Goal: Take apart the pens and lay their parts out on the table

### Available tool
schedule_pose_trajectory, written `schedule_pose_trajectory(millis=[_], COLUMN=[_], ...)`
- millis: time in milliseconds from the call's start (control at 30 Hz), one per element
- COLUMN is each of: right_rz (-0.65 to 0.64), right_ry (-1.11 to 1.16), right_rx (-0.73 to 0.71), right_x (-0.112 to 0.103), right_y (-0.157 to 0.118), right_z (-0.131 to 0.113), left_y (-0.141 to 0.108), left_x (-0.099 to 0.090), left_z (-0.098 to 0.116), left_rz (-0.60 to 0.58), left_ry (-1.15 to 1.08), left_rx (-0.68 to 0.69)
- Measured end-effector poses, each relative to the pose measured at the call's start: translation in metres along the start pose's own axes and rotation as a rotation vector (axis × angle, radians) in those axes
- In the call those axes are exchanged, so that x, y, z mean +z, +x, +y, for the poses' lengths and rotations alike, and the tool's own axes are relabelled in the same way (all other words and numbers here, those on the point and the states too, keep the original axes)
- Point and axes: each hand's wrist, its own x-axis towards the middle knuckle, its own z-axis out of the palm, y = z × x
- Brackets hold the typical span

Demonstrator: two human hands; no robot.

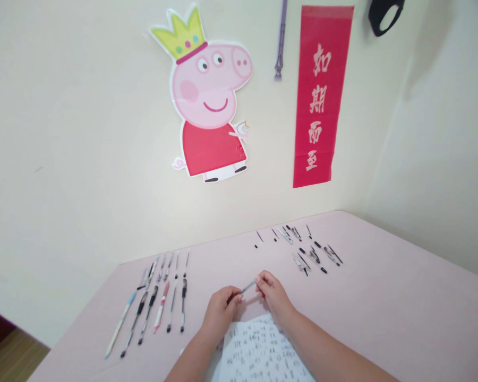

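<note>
Pink table (382, 307), pen (248, 287) between both hands (222, 309) (272, 293)

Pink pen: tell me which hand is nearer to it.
Left. The left hand is to the right of the pink pen; the right hand is farther off on that side, beyond the left hand.

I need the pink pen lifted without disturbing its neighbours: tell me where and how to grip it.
Likely best: pinch the pink pen mid-barrel from above, thumb and finger on its long sides; it lies flat, with table showing between it and neighbouring pens.
</note>
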Motion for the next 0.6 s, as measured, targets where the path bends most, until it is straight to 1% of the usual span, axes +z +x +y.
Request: schedule_pose_trajectory(millis=[133,300,600], right_rz=[-0.007,-0.01,-0.017], right_ry=[0.003,-0.015,-0.017], right_rx=[0.006,0.017,-0.013], right_x=[-0.0001,0.0,-0.0009], right_y=[-0.0002,0.0002,-0.0002], right_z=[-0.0007,-0.0011,-0.0016], left_y=[-0.0002,-0.0007,0.0019], left_x=[0.0004,0.001,0.0024], left_z=[-0.0003,-0.0016,-0.003], left_rz=[-0.032,-0.038,-0.076], left_ry=[-0.065,-0.126,-0.356], left_rx=[-0.04,-0.048,-0.145])
